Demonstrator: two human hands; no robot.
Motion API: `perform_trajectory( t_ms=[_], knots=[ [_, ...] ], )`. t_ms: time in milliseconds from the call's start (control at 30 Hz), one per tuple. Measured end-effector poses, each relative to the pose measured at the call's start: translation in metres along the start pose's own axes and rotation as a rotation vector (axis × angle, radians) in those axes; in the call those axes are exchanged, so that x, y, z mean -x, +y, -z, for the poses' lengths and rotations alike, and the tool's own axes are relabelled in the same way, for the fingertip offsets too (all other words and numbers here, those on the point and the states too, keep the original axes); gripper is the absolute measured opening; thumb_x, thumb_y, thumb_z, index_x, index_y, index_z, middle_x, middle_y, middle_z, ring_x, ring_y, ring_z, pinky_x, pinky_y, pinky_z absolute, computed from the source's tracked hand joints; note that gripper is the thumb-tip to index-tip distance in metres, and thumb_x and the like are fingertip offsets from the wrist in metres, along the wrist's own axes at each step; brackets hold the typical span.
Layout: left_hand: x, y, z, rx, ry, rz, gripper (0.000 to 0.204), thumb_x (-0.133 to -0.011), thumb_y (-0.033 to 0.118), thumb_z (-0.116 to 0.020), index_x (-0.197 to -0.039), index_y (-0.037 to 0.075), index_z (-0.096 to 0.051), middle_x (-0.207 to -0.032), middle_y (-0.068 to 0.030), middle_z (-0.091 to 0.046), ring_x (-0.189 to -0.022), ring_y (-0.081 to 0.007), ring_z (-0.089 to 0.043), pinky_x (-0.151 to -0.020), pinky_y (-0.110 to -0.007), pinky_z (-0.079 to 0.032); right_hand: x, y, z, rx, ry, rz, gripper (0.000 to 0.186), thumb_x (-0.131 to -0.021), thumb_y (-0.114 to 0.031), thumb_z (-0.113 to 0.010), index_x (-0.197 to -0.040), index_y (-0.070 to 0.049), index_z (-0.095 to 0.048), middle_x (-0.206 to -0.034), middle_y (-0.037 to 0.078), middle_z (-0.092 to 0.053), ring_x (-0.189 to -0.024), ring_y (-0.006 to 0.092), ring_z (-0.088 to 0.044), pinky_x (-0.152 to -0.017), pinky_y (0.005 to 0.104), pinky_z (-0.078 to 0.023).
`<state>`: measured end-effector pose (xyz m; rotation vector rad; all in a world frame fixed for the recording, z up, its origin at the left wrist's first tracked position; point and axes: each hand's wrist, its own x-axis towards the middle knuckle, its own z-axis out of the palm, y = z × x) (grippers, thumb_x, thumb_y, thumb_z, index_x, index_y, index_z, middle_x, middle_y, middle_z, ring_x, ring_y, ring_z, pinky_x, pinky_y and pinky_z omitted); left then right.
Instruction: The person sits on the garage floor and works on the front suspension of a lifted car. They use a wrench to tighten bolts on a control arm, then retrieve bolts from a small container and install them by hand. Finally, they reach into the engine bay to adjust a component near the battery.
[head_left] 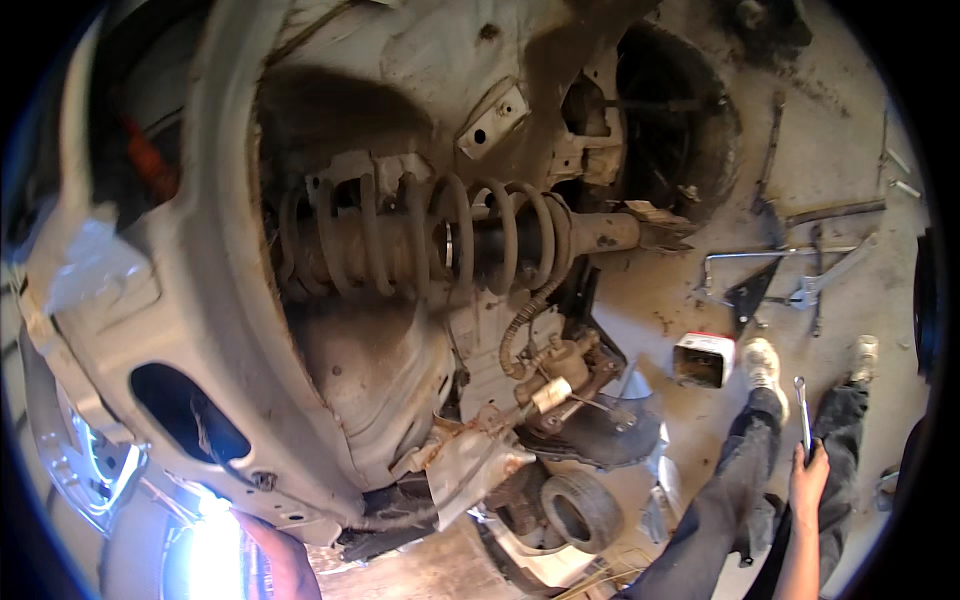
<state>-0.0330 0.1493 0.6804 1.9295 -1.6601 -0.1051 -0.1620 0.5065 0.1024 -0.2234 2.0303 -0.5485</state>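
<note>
In the lower right, my right hand (808, 474) is closed around the lower end of a long metal wrench (803, 408), its ring end pointing up, away from me. The wrench hangs over the floor near my legs and touches nothing else. At the lower left, what looks like my left arm (278, 555) rises by the car body (230, 330); white glare hides its fingers. Between the arms, inside the opened wheel well, sits a dusty strut with a brown coil spring (415, 235). A corrugated hose (520, 325) curves down beside it.
An open red and white box (704, 360) stands by my shoe. Metal bars and a lug wrench (780, 252) lie on the floor at the right. An old tyre (580, 510) lies below the car, and a dark wheel (680, 120) stands farther off. Bright light (215, 550) glares at lower left.
</note>
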Motion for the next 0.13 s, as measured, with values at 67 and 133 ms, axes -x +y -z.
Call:
perform_trajectory(
  t_ms=[67,133],
  knots=[
    [-0.012,-0.005,0.032,0.016,-0.178,-0.049,0.074,-0.098,0.062,-0.023,-0.153,0.014,-0.013,-0.157,-0.0075,-0.022,-0.142,-0.0260,-0.025,-0.118,-0.038,-0.018,0.004,-0.001,-0.010,-0.038,-0.055,0.007,0.038,-0.091,-0.018,-0.062,-0.116,0.011,-0.056,-0.102,0.028,-0.063,-0.097,0.0397,-0.062,-0.087,0.0426,-0.046],
    [-0.073,-0.039,0.093,0.100,-0.224,-0.079,0.072,-0.100,0.060,-0.022,-0.154,0.016,-0.008,-0.158,-0.0069,-0.017,-0.143,-0.0249,-0.023,-0.119,-0.037,-0.015,0.009,-0.012,-0.031,-0.073,-0.055,0.001,0.037,-0.091,-0.017,-0.061,-0.116,0.010,-0.056,-0.102,0.027,-0.062,-0.096,0.0390,-0.061,-0.087,0.0414,-0.046]
  ],
)
